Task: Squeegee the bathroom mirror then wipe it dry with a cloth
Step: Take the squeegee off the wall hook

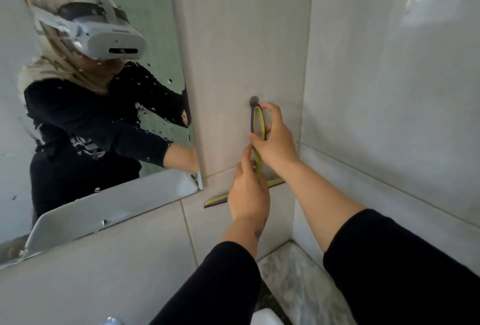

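Note:
A yellow-and-grey squeegee (257,122) hangs upright against the tiled wall, its handle loop at a dark round wall hook (254,100) and its blade (216,200) across the bottom. My right hand (275,140) grips the top loop of the handle. My left hand (248,192) holds the lower handle just above the blade. The bathroom mirror (145,39) fills the left side, speckled with water drops, and reflects a person in dark sleeves wearing a headset. No cloth is in view.
Pale wall tiles (389,91) form a corner to the right of the hook. A grey marbled ledge (293,285) runs below the corner. A white rounded object (265,318) shows at the bottom edge.

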`<move>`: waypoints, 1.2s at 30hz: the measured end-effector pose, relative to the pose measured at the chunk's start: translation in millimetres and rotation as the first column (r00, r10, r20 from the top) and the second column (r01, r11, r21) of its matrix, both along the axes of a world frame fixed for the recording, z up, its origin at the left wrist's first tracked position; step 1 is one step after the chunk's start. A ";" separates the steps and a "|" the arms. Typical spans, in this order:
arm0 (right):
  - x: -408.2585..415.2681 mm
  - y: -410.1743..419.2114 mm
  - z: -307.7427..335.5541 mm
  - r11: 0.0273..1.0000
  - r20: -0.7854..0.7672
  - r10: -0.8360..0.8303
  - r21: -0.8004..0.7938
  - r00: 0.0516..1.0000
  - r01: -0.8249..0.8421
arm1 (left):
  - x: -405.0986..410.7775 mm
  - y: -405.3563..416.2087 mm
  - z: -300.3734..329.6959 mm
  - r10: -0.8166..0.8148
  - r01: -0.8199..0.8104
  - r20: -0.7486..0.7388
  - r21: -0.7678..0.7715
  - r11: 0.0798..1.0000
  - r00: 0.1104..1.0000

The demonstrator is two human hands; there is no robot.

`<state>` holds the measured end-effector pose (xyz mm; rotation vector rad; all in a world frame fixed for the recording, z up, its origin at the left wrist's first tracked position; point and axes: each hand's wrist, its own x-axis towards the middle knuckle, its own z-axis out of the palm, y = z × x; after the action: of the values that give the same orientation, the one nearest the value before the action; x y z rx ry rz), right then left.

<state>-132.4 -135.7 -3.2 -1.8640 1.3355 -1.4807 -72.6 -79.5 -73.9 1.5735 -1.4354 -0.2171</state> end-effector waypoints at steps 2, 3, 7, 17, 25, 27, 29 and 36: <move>-2.3 3.2 6.3 1.000 0.006 -0.011 0.026 1.000 0.010 | -2.8 6.1 5.3 0.001 -0.001 0.012 -0.003 1.000 1.000; -3.7 5.3 10.4 0.999 0.011 -0.015 0.043 1.000 0.014 | -4.0 9.6 8.8 0.009 -0.008 0.019 -0.016 1.000 1.000; -8.8 22.7 35.2 0.996 0.057 0.012 0.091 0.998 -0.017 | -8.1 28.8 30.3 0.066 -0.064 0.034 -0.058 0.996 0.997; 0.1 96.0 111.5 0.962 0.194 0.196 0.153 0.961 -0.228 | 26.4 100.6 103.9 0.114 -0.095 0.130 -0.138 0.986 0.985; 42.4 151.5 172.3 0.901 -0.436 0.112 -0.334 0.893 -0.276 | 102.1 168.6 168.5 0.222 -0.166 0.226 -0.239 0.957 0.949; 52.9 168.4 184.4 0.825 -0.668 0.022 -0.408 0.744 -0.391 | 124.0 185.5 180.5 0.235 -0.172 0.242 -0.257 0.951 0.941; 68.1 181.3 194.3 0.759 -0.784 -0.087 -0.451 0.614 -0.469 | 142.3 200.7 192.9 0.265 -0.192 0.262 -0.274 0.942 0.928; 121.5 207.8 240.0 0.590 -0.728 -0.166 -0.614 0.665 -0.525 | 190.6 248.6 239.8 0.385 -0.239 0.311 -0.417 0.877 0.869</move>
<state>-10.9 72.1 236.8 -3.3664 0.5907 -1.3238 118.0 169.1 165.8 1.5577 -1.3761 0.5636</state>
